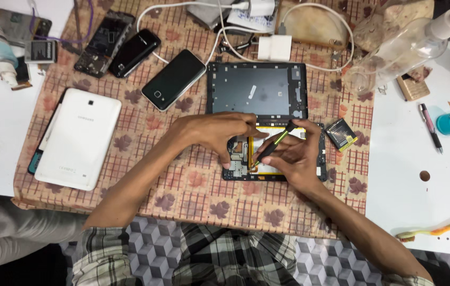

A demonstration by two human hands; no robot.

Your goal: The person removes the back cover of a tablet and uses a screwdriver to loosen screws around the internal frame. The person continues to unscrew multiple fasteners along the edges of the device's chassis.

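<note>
- On the white tabletop, spread with a patterned tan cloth with maroon leaves, I am looking down at an opened dark tablet body with its circuit boards and yellow-edged battery showing; it lies flat at the middle of the cloth, just below its detached dark grey back panel. I judge the body light, thin and stiff, but fragile inside, best steadied by its outer frame rather than by the boards.
- A white tablet lying back-up sits well apart at the left edge of the cloth, with a black smartphone between it and the panel.
- My left hand rests on the open tablet's upper left, fingers curled down on the frame; its grip presses on the body and encloses nothing that I can see.
- My right hand has its grip clamped on a slim black and green screwdriver, pinched mid-shaft like a pen, the tip down near the battery's left edge. I judge the tool light and rigid, and apt to skid on the smooth parts.
- A small black and yellow battery pack lies just beside the tablet's right side.
</note>
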